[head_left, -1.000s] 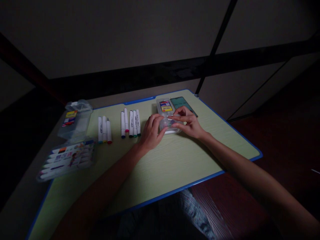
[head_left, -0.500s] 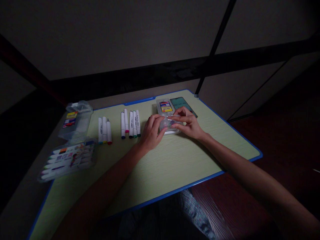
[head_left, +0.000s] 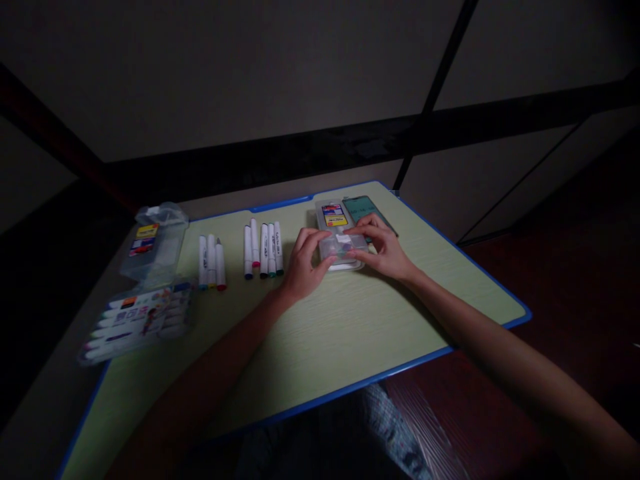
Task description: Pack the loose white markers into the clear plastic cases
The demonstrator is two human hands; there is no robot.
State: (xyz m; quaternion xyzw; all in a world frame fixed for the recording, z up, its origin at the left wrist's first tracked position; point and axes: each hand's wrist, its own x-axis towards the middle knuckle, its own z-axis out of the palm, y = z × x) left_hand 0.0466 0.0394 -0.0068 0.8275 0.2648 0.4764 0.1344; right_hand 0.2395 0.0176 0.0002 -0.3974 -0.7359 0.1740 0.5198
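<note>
A clear plastic case [head_left: 328, 245] with a yellow, blue and red label lies at the back right of the table. Around the left side of its near end curls my left hand [head_left: 303, 265], thumb at the front and fingers on top. My right hand [head_left: 384, 253] grips the same end from the right, with thumb and fingers bent over it. A small whitish patch [head_left: 343, 238] shows between the fingertips. Whether this near end is a flap or a separate small box, I cannot tell. Some coloured bits show dimly through the plastic.
Left of my hands lie several white markers [head_left: 264, 250], and another three markers [head_left: 211, 263] are farther left. An open marker case [head_left: 159, 240] with its marker-filled half [head_left: 137, 320] overhangs the left table edge. A phone [head_left: 364, 209] lies behind my right hand on the blue-edged table [head_left: 320, 347].
The fingers of my right hand have shifted slightly, and more of the clear near end shows between the hands. The whole view has moved a little; the markers lie as before.
</note>
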